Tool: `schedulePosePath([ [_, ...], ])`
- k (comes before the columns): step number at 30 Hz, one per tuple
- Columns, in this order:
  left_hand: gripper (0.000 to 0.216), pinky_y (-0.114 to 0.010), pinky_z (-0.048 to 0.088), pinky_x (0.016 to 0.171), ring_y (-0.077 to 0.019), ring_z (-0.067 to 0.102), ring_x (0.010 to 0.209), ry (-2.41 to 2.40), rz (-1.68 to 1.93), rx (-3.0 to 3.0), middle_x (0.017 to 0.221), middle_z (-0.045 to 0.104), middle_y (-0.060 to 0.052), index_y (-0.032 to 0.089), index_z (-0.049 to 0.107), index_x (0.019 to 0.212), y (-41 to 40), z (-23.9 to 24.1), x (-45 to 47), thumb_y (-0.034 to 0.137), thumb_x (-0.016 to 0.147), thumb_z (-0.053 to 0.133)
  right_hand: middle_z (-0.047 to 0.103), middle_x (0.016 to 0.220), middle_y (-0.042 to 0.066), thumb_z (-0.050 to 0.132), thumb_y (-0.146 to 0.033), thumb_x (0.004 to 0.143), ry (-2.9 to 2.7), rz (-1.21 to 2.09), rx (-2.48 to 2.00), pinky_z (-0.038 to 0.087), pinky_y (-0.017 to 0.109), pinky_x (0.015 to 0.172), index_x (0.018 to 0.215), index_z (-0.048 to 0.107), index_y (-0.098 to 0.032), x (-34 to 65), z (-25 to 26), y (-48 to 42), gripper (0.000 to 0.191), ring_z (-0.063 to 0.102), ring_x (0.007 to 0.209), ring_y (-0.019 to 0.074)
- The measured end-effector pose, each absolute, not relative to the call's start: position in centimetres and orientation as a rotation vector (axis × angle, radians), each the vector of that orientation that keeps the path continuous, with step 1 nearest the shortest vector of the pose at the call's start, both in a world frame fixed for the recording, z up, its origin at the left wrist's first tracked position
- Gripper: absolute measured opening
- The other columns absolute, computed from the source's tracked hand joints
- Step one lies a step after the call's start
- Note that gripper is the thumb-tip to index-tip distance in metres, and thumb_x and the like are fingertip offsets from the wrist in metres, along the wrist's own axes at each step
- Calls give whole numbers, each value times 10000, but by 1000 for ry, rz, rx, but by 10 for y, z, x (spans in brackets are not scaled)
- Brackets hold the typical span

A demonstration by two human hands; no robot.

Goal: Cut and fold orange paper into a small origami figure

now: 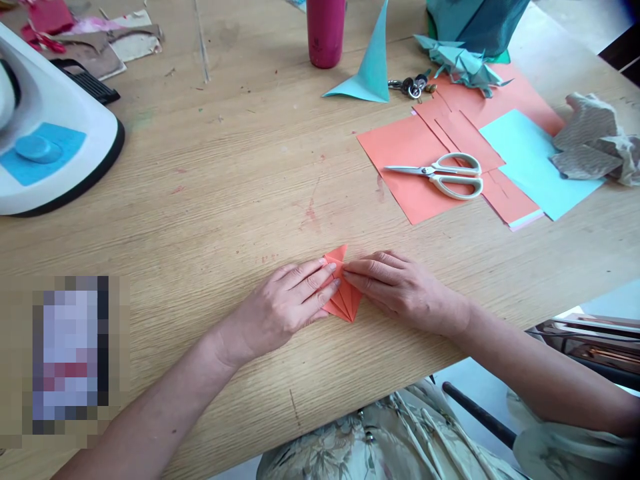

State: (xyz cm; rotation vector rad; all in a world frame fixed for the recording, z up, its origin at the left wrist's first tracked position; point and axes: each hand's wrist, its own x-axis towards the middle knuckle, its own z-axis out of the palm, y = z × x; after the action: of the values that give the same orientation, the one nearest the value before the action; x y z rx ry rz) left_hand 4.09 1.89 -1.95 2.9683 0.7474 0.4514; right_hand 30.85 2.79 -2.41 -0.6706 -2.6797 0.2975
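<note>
A small piece of folded orange paper (pixel 345 301) lies on the table between my two hands, with crease lines running to its lower point and another point sticking up at the top. My left hand (pixel 287 299) holds it from the left, its fingers stretched over the paper's face. On the other side, my right hand (pixel 400 287) grips the right edge, fingers close together with the tips on the paper. Part of the paper is hidden beneath the fingers of both hands.
Scissors (pixel 430 171) rest on orange sheets (pixel 395 143) at the right. Nearby are a light blue sheet (pixel 530 147), crumpled tissue (pixel 590 137), keys (pixel 414 87), folded blue paper (pixel 367 77), a teal origami figure (pixel 465 63) and a magenta bottle (pixel 326 33). A white appliance (pixel 85 127) stands left.
</note>
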Motion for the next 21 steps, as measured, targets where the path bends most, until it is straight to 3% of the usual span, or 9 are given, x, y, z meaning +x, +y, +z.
schedulePosePath([
  [9, 460, -466, 511, 1038, -319, 499, 1355, 720, 372, 3066, 1468, 550, -137, 79, 508, 1409, 16, -23, 39, 179, 967, 588, 668, 1196, 181, 364, -122, 1036, -2712, 276, -581, 482, 399, 809, 1244, 602, -79, 310, -21, 28, 319, 597, 1006, 253],
  [14, 408, -470, 524, 982, -330, 535, 1317, 685, 365, 3124, 1461, 555, -137, 95, 552, 1376, 16, -21, 40, 130, 970, 552, 663, 1196, 194, 356, -128, 1039, -2711, 316, -581, 487, 410, 818, 1276, 587, -85, 309, -21, 27, 333, 588, 1048, 263],
  [21, 367, -434, 521, 946, -311, 536, 1333, 622, 419, 3113, 1444, 567, -152, 104, 581, 1341, 16, -22, 41, 125, 977, 543, 654, 1232, 209, 330, -86, 1026, -2725, 363, -498, 503, 433, 858, 1153, 654, -81, 309, -16, 28, 349, 602, 1039, 258],
])
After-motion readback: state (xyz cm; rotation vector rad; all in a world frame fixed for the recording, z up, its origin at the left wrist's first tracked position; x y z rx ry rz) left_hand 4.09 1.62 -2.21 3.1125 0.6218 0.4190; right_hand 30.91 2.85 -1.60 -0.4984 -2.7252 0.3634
